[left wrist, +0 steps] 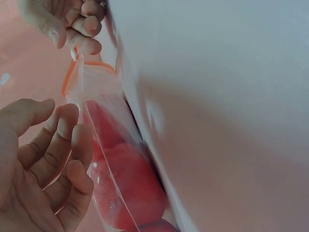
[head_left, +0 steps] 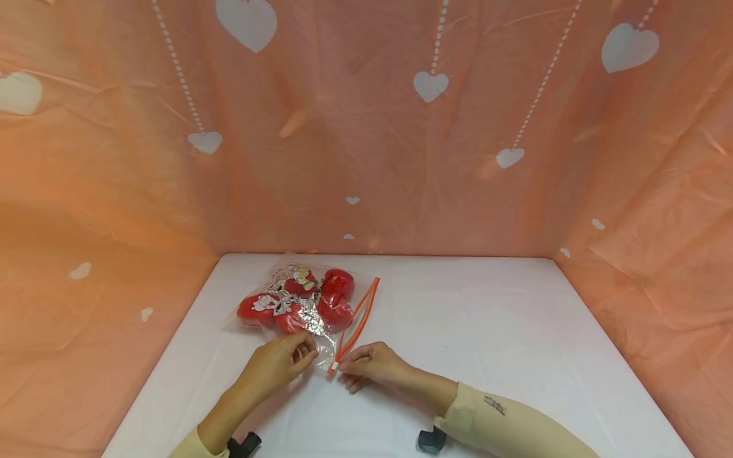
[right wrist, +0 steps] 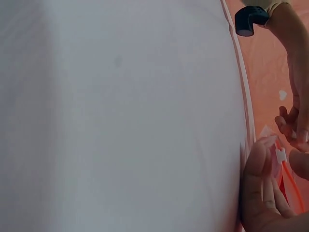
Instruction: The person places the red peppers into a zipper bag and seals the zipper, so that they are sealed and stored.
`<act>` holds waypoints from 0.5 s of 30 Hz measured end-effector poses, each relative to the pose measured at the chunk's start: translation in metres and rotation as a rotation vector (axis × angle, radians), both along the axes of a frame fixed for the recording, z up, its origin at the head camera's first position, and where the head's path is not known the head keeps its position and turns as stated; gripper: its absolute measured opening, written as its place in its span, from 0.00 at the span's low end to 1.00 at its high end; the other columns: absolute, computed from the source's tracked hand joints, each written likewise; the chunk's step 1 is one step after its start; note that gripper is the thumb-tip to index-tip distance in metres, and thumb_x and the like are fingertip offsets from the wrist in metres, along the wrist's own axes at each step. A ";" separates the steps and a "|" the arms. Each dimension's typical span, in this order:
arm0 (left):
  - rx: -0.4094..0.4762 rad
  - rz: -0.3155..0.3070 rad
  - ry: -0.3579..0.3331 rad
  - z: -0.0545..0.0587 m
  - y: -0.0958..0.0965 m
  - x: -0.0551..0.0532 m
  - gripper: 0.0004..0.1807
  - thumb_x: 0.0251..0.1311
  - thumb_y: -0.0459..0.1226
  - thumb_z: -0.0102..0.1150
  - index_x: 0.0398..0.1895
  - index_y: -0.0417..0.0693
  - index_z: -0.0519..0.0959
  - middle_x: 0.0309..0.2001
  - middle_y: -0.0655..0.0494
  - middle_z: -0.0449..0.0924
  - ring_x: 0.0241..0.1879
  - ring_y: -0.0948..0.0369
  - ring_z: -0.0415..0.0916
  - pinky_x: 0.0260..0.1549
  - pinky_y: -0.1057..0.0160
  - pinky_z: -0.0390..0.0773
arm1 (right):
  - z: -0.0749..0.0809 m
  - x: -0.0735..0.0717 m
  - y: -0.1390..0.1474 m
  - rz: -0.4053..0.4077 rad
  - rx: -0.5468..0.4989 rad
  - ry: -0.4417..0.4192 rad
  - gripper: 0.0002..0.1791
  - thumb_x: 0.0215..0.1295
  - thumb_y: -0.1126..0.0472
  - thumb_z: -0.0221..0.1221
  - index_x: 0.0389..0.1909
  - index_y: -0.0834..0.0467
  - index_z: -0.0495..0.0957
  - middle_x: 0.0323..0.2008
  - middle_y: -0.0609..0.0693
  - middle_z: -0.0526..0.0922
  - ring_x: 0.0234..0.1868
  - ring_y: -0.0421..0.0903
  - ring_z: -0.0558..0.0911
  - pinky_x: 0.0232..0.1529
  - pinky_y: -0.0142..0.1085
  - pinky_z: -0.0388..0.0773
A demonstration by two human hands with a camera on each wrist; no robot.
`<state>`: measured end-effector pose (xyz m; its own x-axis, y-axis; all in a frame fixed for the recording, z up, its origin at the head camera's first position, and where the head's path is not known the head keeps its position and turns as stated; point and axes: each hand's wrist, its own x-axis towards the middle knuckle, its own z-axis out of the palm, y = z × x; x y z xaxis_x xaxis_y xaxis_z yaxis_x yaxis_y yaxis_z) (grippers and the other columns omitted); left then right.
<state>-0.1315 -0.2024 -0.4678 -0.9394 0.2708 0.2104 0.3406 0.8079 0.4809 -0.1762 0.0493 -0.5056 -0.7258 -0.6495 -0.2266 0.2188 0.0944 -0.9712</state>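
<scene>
A clear plastic zip bag [head_left: 312,305] with printed cartoon figures lies on the left half of the table and holds several rounded red things [head_left: 338,289]. Its orange zip strip [head_left: 361,324] runs along the right side, the white slider [head_left: 335,366] at the near end. My left hand [head_left: 275,362] is at the bag's near edge, fingers loosely bent with nothing between them in the left wrist view. Just right of the slider is my right hand [head_left: 378,366]. Its thumb [right wrist: 300,164] and fingers stand apart on either side of the slider in the right wrist view.
The white table [head_left: 487,331] is enclosed by orange curtains [head_left: 389,159] with white hearts. A dark device [head_left: 432,440] sits below the right forearm, another [head_left: 245,444] beside the left wrist.
</scene>
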 end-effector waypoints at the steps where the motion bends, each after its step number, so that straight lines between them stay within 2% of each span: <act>1: 0.000 -0.001 -0.003 -0.001 -0.001 0.000 0.05 0.69 0.42 0.71 0.37 0.60 0.82 0.28 0.74 0.79 0.29 0.74 0.74 0.28 0.67 0.74 | 0.000 0.000 -0.001 0.001 -0.006 -0.003 0.12 0.76 0.69 0.62 0.49 0.78 0.82 0.41 0.69 0.90 0.28 0.40 0.88 0.38 0.39 0.89; 9: -0.011 0.008 -0.032 -0.004 -0.004 0.003 0.05 0.69 0.43 0.71 0.37 0.62 0.82 0.28 0.74 0.79 0.30 0.73 0.74 0.29 0.66 0.74 | -0.003 0.005 -0.012 -0.068 -0.029 -0.015 0.10 0.74 0.68 0.65 0.44 0.75 0.84 0.35 0.66 0.90 0.25 0.41 0.88 0.37 0.40 0.89; 15: -0.016 0.010 -0.077 -0.006 -0.007 0.006 0.06 0.68 0.42 0.72 0.36 0.62 0.82 0.28 0.74 0.78 0.30 0.72 0.75 0.30 0.64 0.74 | -0.003 0.006 -0.017 -0.092 -0.052 -0.038 0.09 0.73 0.69 0.66 0.42 0.74 0.84 0.37 0.68 0.90 0.25 0.42 0.88 0.37 0.40 0.89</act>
<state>-0.1259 -0.2097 -0.4736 -0.9554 0.2637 0.1330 0.2946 0.8188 0.4926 -0.1700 0.0326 -0.5086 -0.7744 -0.5923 -0.2226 0.2606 0.0221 -0.9652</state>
